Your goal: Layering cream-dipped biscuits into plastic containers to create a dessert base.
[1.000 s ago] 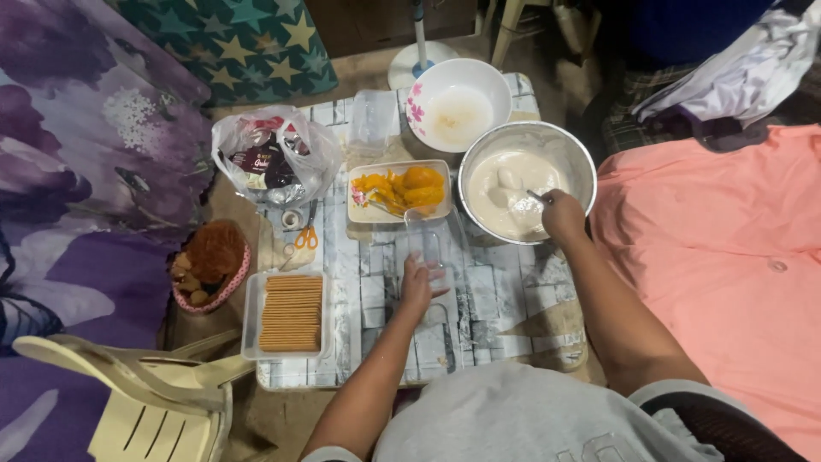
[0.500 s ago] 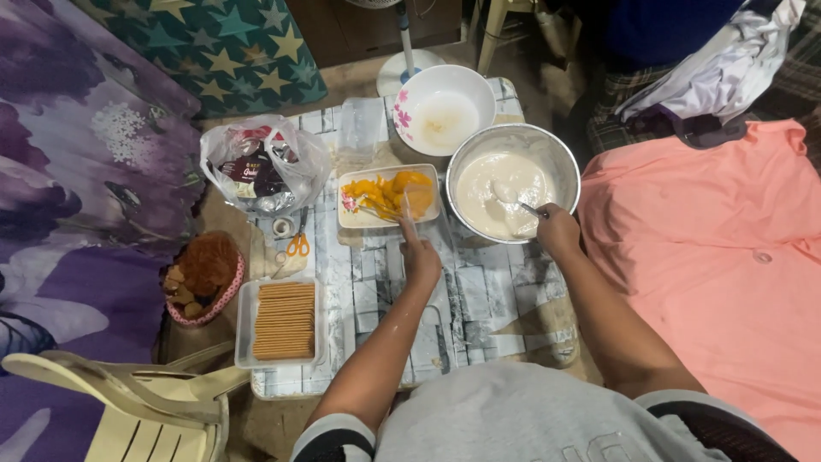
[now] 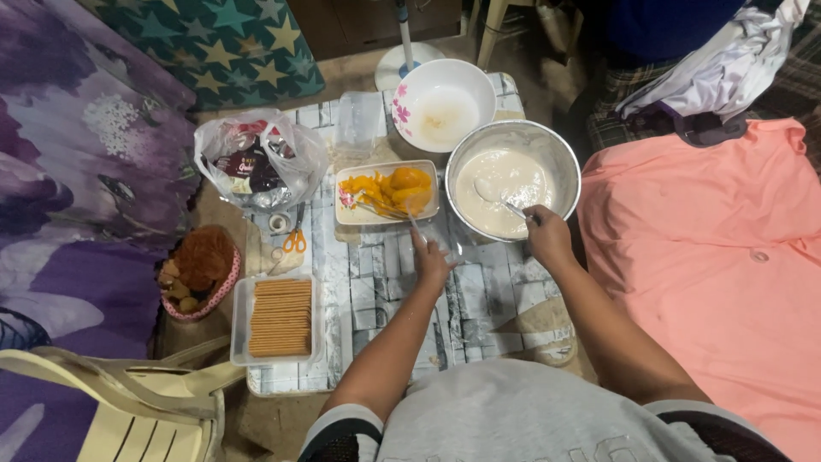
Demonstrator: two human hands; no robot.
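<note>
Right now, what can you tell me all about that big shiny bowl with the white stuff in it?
The metal bowl is round, silvery and shiny, likely steel. It sits upright at the far right of the small table, partly filled with smooth, pale cream. A spoon dips into the cream, and the right hand holds its handle at the bowl's near rim. A white flowered bowl stands just behind it, and a tray of orange fruit slices lies to its left.

we see open tabletop between the cracker tray and our left hand; the metal bowl and mango dish crowd the far side.
</note>
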